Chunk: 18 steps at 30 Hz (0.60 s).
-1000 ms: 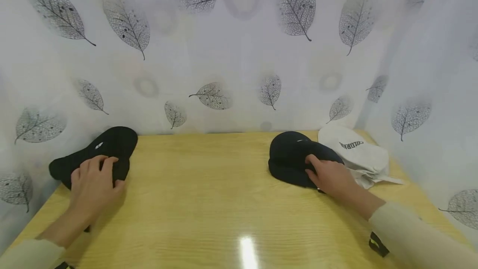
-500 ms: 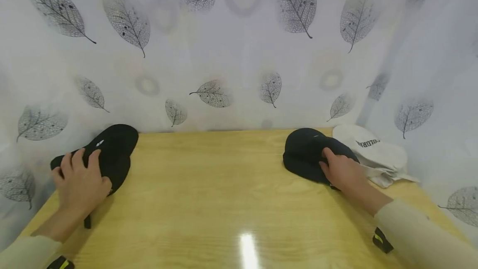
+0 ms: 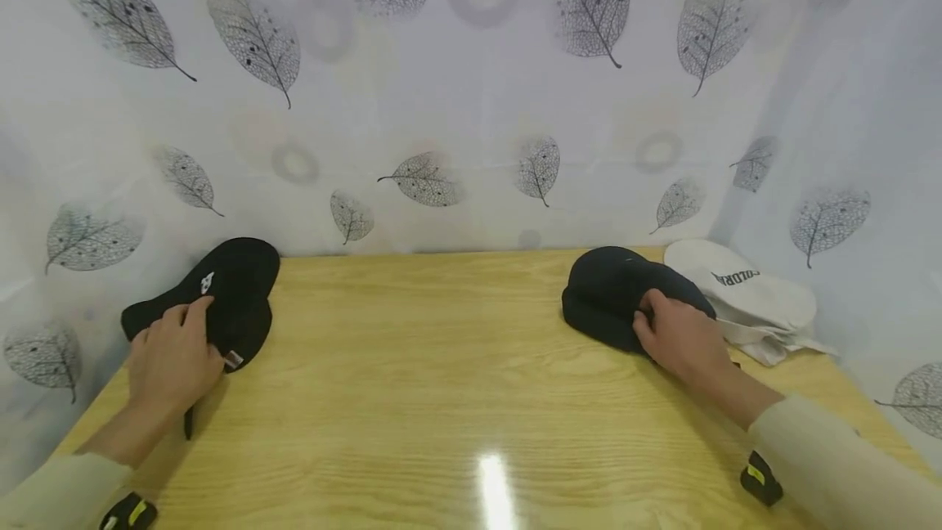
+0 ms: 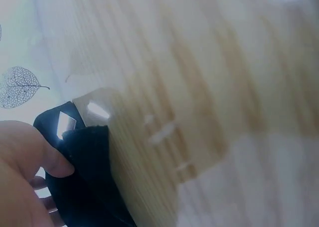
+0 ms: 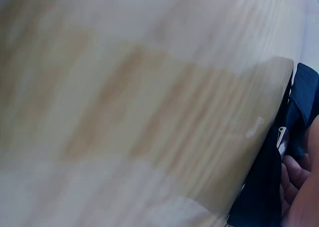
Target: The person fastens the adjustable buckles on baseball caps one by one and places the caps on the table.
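Observation:
In the head view, a black cap (image 3: 239, 301) with a small white logo lies at the table's left side. My left hand (image 3: 172, 358) holds its near edge; in the left wrist view the thumb (image 4: 57, 162) presses on the black fabric with fingers behind it. At the right, a dark navy cap (image 3: 607, 293) sits in the grip of my right hand (image 3: 680, 338), thumb and forefinger pinching its near right part. The right wrist view shows curled fingers (image 5: 296, 172) inside it beside a metal strap buckle (image 5: 282, 137). A white cap (image 3: 765, 293) with dark lettering lies against the navy one.
The caps lie on a glossy wood-grain table (image 3: 419, 366) with a bright light reflection near its front. A white curtain (image 3: 471, 105) printed with leaves hangs behind the table and along both sides.
The navy cap, with my right hand on it, and the white cap have shifted right. My left hand has changed its hold on the black cap, and a pale label now shows at its edge.

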### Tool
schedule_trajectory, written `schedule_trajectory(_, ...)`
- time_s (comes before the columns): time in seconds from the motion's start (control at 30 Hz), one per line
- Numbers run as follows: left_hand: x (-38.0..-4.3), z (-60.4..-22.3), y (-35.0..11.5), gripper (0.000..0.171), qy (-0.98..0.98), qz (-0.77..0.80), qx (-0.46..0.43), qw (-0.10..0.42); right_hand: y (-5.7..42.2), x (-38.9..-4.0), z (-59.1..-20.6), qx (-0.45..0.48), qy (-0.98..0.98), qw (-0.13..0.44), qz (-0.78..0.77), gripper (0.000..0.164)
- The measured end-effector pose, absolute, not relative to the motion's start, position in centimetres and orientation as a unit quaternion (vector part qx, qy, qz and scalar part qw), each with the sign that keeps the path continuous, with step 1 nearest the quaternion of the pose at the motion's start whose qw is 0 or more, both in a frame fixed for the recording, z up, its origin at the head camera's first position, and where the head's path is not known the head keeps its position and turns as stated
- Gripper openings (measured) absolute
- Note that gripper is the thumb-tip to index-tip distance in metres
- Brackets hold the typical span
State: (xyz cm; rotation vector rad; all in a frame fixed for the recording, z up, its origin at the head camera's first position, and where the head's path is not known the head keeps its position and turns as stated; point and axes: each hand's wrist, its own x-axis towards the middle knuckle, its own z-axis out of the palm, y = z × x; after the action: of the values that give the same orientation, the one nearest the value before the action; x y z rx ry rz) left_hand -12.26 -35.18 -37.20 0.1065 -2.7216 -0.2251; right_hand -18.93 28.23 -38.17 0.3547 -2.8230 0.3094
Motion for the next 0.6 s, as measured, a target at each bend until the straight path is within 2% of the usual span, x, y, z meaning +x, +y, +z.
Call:
schedule_trajectory(0.2,-12.4,-37.3,-34.9,0.064,-0.973,-0.072,-0.007,0.218,27.1,-18.6,-38.5,0.196,-0.948,0.244,0.062,0.008)
schedule_trajectory(0.3,-12.5,-37.4,-34.4,0.056,-0.975,-0.079,-0.019,0.208,26.7,-18.5,-38.7,0.230,-0.929,0.284,0.057,0.007)
schedule_trajectory(0.43,-12.7,-37.4,-33.7,0.040,-0.978,-0.094,-0.022,0.186,26.4,-18.5,-38.8,0.252,-0.922,0.288,0.064,0.008)
schedule_trajectory(0.6,-12.9,-37.4,-33.2,0.031,-0.980,-0.094,-0.029,0.171,26.4,-18.6,-38.9,0.269,-0.919,0.279,0.069,0.007)
